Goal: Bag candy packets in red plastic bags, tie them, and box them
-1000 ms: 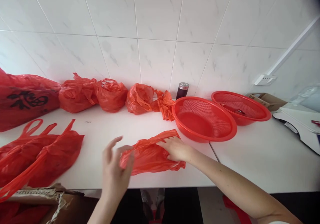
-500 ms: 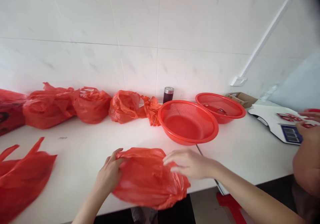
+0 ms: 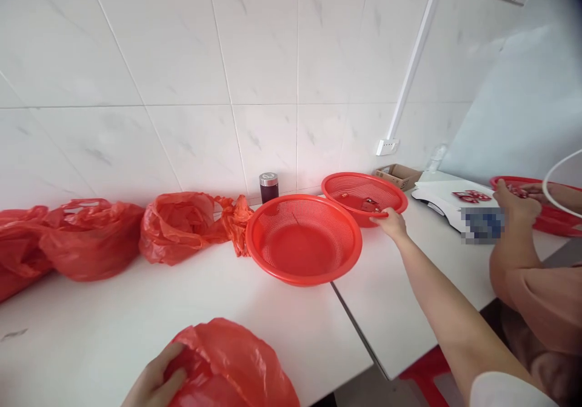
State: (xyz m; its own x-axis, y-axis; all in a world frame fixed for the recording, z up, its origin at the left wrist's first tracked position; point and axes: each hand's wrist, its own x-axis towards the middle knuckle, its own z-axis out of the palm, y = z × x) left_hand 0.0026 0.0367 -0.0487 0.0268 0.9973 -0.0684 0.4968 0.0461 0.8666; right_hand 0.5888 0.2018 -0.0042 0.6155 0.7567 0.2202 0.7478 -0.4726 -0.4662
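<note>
My left hand (image 3: 159,378) grips the rim of a red plastic bag (image 3: 236,364) at the table's front edge, low in the view. My right hand (image 3: 391,224) reaches to the back right, its fingers closed on the near rim of a red mesh basket (image 3: 339,184). A few small red packets (image 3: 370,205) lie inside that basket. Nearer to me and to its left stands a larger red basket (image 3: 302,246) with nothing in it.
Red bags (image 3: 93,243) line the wall at left, near a dark jar (image 3: 269,187). At right are a cardboard box (image 3: 400,176), a white scale (image 3: 441,198) with red packets, and another person's hands (image 3: 518,204) over a red basket (image 3: 555,219).
My right hand has left the bag and taken hold of the far basket's rim. The view has turned right. The other person's hands have moved from the scale to a basket beyond it.
</note>
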